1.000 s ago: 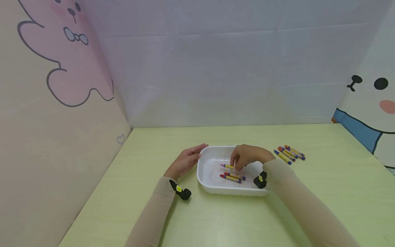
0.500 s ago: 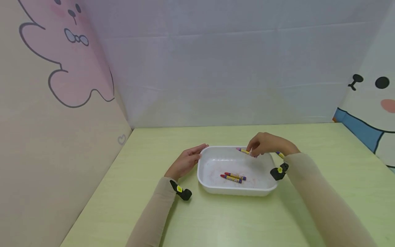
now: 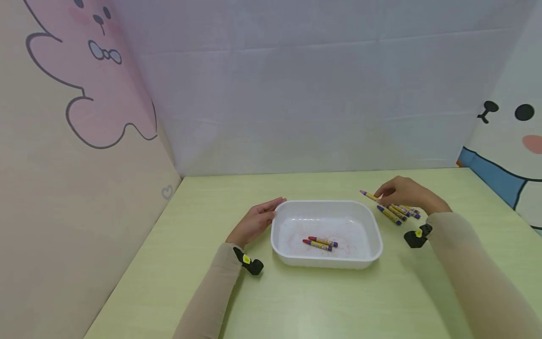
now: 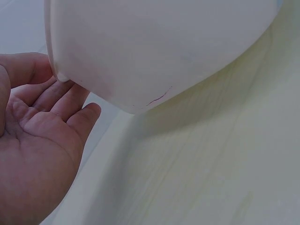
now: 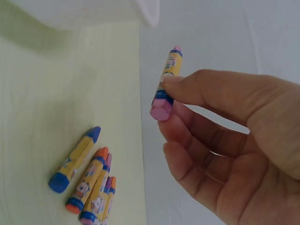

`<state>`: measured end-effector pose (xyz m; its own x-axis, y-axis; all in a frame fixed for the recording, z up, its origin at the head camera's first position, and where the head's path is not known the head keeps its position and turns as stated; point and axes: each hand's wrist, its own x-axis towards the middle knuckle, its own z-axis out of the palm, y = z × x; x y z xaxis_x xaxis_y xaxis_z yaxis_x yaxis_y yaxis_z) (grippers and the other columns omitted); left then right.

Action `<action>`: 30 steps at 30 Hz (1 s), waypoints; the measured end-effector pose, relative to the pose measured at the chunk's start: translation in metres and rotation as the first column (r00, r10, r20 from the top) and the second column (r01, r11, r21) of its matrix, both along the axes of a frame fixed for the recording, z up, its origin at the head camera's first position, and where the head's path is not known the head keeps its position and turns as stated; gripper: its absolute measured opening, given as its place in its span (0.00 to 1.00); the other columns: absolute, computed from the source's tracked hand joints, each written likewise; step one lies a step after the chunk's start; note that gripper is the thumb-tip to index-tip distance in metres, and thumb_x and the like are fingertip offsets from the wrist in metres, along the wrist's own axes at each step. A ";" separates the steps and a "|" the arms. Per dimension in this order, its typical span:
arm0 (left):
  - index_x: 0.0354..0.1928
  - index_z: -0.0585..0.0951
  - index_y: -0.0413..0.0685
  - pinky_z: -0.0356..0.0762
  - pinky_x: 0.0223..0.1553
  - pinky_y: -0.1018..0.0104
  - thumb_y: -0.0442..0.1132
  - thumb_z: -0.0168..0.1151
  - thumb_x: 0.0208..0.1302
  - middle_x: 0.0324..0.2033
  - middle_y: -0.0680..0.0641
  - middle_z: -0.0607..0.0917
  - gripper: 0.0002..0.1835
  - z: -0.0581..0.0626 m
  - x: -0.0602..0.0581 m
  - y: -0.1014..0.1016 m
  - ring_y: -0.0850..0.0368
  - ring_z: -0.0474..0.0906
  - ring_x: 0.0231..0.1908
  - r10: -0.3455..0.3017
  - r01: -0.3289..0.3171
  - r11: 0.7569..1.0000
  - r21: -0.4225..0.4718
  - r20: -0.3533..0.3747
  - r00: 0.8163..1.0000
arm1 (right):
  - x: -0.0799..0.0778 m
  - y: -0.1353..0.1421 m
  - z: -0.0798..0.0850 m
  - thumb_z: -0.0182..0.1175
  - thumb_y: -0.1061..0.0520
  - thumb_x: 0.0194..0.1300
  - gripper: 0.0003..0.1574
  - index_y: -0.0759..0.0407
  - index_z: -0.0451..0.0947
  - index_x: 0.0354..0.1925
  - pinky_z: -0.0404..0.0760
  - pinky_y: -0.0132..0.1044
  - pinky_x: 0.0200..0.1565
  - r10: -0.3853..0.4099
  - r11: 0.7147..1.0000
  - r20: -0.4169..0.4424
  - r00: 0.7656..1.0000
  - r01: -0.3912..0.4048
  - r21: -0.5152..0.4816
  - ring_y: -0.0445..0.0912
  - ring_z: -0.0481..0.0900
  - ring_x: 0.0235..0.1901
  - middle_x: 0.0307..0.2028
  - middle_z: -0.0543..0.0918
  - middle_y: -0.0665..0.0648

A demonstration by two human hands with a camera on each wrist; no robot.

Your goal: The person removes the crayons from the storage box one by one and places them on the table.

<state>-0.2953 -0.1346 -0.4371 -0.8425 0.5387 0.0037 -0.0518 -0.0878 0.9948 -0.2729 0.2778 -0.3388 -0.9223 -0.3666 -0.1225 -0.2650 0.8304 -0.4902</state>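
Observation:
My right hand (image 3: 402, 192) pinches a pink crayon (image 5: 171, 70) with a yellow wrapper between thumb and fingers. It is held up beyond the tray's right side, over a small group of crayons (image 3: 398, 212). In the right wrist view a blue crayon (image 5: 75, 159) and an orange one (image 5: 88, 180) lie among them on the table. My left hand (image 3: 252, 223) holds the white tray (image 3: 326, 262) at its far left corner. The thumb is at the rim, and the other fingers partly hide behind the wall in the left wrist view. Two red-tipped crayons (image 3: 320, 243) lie inside the tray.
The tray stands on a pale yellow-green table (image 3: 296, 301). A pale back wall (image 3: 296, 108) rises at the far edge. Side walls with cartoon animals stand left and right. Faint crayon marks show on the tray's floor.
My right hand has lifted the pink crayon out of the tray and carried it right to the crayon group. The left hand and tray have stayed in place.

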 end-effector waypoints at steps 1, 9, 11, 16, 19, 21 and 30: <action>0.72 0.61 0.41 0.58 0.71 0.61 0.28 0.44 0.73 0.71 0.45 0.63 0.26 0.000 0.000 0.000 0.54 0.56 0.72 -0.001 0.001 1.000 0.000 -0.002 1.000 | 0.000 0.004 -0.002 0.62 0.52 0.64 0.22 0.67 0.80 0.50 0.83 0.53 0.45 -0.015 1.000 -0.001 1.000 0.015 0.000 0.58 0.82 0.45 0.45 0.84 0.66; 0.72 0.60 0.41 0.59 0.71 0.62 0.29 0.44 0.73 0.71 0.45 0.63 0.27 0.000 0.000 0.000 0.54 0.56 0.72 -0.005 0.005 1.000 -0.009 -0.010 1.000 | 0.000 0.035 -0.013 0.57 0.57 0.66 0.24 0.73 0.76 0.53 0.83 0.53 0.42 -0.141 0.990 0.001 0.990 0.141 -0.004 0.61 0.80 0.43 0.44 0.82 0.71; 0.72 0.60 0.41 0.59 0.71 0.62 0.29 0.44 0.73 0.71 0.45 0.63 0.27 0.000 0.000 0.000 0.54 0.56 0.72 -0.008 0.008 1.000 -0.008 -0.010 1.000 | 0.000 0.042 -0.016 0.56 0.58 0.66 0.24 0.75 0.75 0.54 0.82 0.53 0.41 -0.174 0.985 0.007 0.985 0.174 0.004 0.62 0.80 0.42 0.42 0.82 0.71; 0.72 0.60 0.41 0.60 0.71 0.62 0.29 0.44 0.73 0.71 0.46 0.64 0.26 0.001 0.001 0.000 0.55 0.56 0.72 -0.005 0.005 1.000 -0.006 -0.001 1.000 | 0.002 0.055 -0.026 0.53 0.62 0.66 0.22 0.77 0.74 0.53 0.81 0.54 0.39 -0.223 0.974 -0.019 0.975 0.223 0.036 0.64 0.80 0.40 0.41 0.80 0.75; 0.72 0.60 0.41 0.59 0.71 0.62 0.29 0.44 0.73 0.71 0.45 0.63 0.27 0.001 0.002 -0.001 0.54 0.56 0.72 -0.005 0.005 1.000 -0.008 -0.002 1.000 | 0.004 0.060 -0.032 0.53 0.64 0.65 0.21 0.78 0.74 0.52 0.81 0.55 0.38 -0.234 0.970 -0.035 0.972 0.236 0.055 0.68 0.78 0.42 0.44 0.78 0.79; 0.72 0.60 0.41 0.59 0.71 0.61 0.29 0.44 0.73 0.71 0.45 0.63 0.27 0.002 0.002 -0.001 0.54 0.56 0.72 -0.007 0.007 1.000 -0.008 -0.005 1.000 | 0.006 0.063 -0.035 0.53 0.65 0.65 0.20 0.79 0.74 0.51 0.81 0.56 0.39 -0.240 0.968 -0.041 0.970 0.243 0.067 0.70 0.77 0.43 0.46 0.77 0.81; 0.72 0.61 0.41 0.59 0.71 0.61 0.28 0.45 0.72 0.71 0.45 0.63 0.27 0.003 0.003 0.000 0.54 0.56 0.72 -0.001 0.001 1.000 -0.008 -0.001 1.000 | 0.008 0.071 -0.046 0.54 0.67 0.63 0.19 0.81 0.75 0.48 0.81 0.55 0.38 -0.265 0.959 -0.052 0.963 0.269 0.092 0.69 0.78 0.41 0.43 0.79 0.80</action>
<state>-0.2925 -0.1349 -0.4346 -0.8419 0.5396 -0.0001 -0.0512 -0.0797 0.9955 -0.2646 0.3492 -0.3853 -0.9897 -0.0946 -0.1075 -0.0445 0.9168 -0.3970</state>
